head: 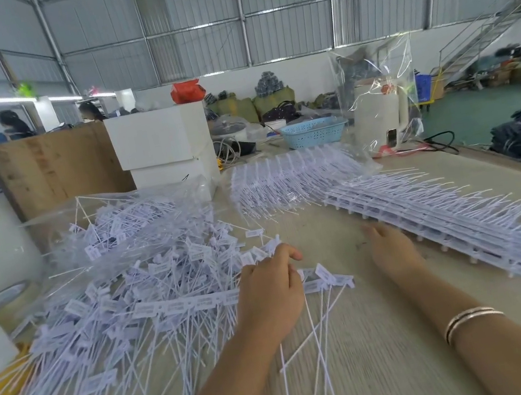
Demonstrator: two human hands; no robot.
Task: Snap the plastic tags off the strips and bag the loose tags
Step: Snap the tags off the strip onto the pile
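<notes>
left hand (269,296): forearm reaching forward, back of hand up, fingers curled round a strip of tags | right hand (392,250): forearm extended, palm down, fingers straight and together, bangles (469,320) on wrist

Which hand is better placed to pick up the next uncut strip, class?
Right. The right hand lies open beside the stacked strips, while the left hand already grips a partly snapped strip.
</notes>
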